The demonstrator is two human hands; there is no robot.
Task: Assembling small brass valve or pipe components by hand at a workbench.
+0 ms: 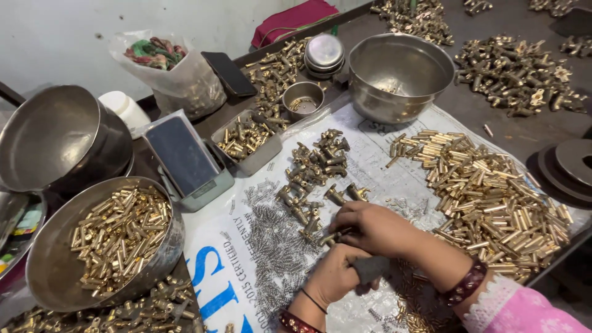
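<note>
Both hands' grip closes together: right hand [370,227] pinches a small brass fitting [330,237] while left hand [336,274] steadies a dark grey tool [370,269] beneath it. Loose brass tubes [493,191] and thin steel springs [274,246] lie heaped within reach on the white printed sheet [222,271] covering the table

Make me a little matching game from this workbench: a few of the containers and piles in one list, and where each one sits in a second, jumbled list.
Things:
1. Large empty steel bowl
2. Bowl full of brass tubes
3. Heap of small grey springs
4. Small rectangular tray of brass parts

Places:
A. Left edge of the bench, near side
B. Far side, at the top of the printed sheet
C. On the printed sheet, just left of the hands
D. Middle of the bench, beside the dark phone

Pairs: 1-B, 2-A, 3-C, 4-D
</note>
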